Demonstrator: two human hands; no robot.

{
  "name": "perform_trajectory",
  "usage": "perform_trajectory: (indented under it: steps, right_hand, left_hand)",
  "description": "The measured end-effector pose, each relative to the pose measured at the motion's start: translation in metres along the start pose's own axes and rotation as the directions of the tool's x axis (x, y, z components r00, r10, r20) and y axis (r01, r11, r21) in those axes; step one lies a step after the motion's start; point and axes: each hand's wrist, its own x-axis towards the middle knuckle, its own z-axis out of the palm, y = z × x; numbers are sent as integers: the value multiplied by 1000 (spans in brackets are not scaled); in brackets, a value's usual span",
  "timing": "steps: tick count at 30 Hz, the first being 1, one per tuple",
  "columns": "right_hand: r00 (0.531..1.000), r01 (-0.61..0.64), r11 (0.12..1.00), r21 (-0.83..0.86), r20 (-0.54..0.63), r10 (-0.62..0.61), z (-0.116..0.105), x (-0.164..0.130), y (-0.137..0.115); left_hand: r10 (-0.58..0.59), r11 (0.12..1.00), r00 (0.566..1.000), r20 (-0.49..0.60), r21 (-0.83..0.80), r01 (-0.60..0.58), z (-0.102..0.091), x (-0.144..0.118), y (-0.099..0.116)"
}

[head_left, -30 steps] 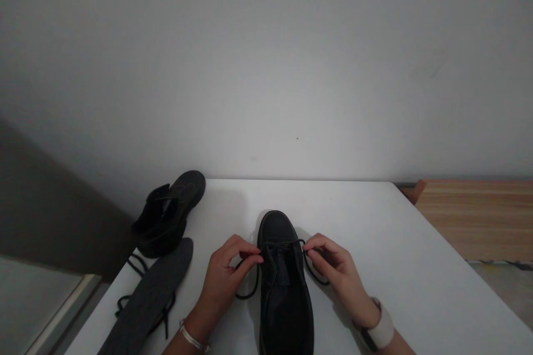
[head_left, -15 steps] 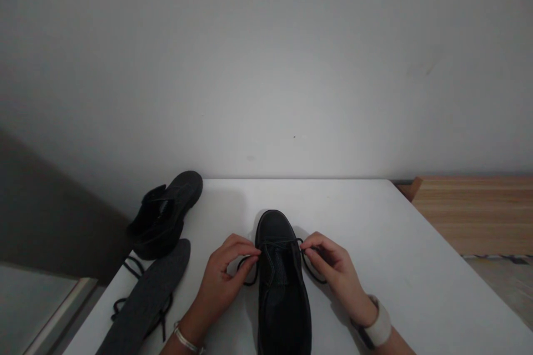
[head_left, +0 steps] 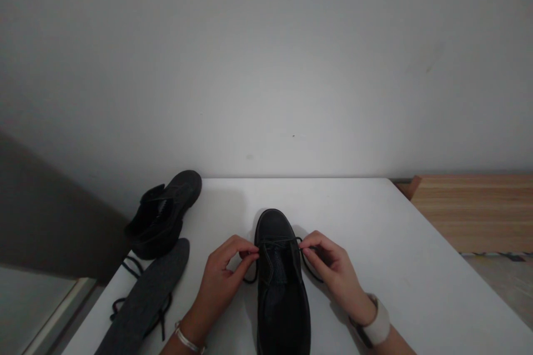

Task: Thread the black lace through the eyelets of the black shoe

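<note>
This looks like a home room: white table (head_left: 353, 213) beneath the left hand (head_left: 225, 274) and right hand (head_left: 337, 274), pale wall (head_left: 266, 66) beyond them, wood-grain panel (head_left: 478, 211) off to their right.

The left hand (head_left: 227, 269) and right hand (head_left: 333, 269) are bare, with slim fingers (head_left: 239, 242) and uncovered forearms (head_left: 396, 344). The left wrist wears 1 thin, silvery, rounded bangle (head_left: 186, 341); the right wears 1 broad, smooth, off-white wristband (head_left: 380, 324) with a dark piece towards its left edge, too dim to identify.
</note>
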Motion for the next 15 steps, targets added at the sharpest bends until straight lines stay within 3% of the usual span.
perform_trajectory:
  steps: [6,15]
  right_hand:
    - [995,97,995,3,38,-97,0,0,2]
    - [995,62,997,44,70,-65,-1,-2,-5]
  left_hand:
    - [5,1000,1000,6,-8,-5,0,0,-1]
    - [13,1000,1000,18,-24,-12,1,1,1]
